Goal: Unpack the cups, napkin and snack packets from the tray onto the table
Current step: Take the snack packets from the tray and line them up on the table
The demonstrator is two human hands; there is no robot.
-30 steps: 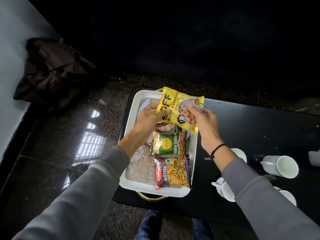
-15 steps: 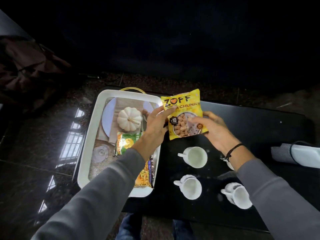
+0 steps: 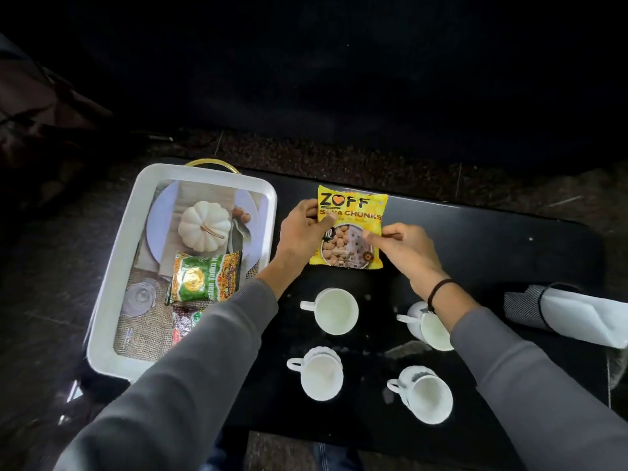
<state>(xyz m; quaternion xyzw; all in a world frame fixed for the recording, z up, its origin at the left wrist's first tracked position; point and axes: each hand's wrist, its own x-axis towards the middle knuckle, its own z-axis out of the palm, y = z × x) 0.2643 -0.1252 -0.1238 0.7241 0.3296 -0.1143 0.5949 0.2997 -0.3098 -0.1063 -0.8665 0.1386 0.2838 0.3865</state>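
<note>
The left hand and right hand are pinching the sides of a crinkly yellow packet on the glossy black table, behind four white cups. A green packet is lying in the white tray; a grey sleeve is crossing its rim.

Glossy black table on speckled dark stone floor, black backdrop behind.

You hold the yellow soya-chunks packet face-up at the black table's far side, right of the white tray. 4 white cups stand upright nearer, with the napkin roll at right. A green packet and a red packet lie in the tray.
</note>
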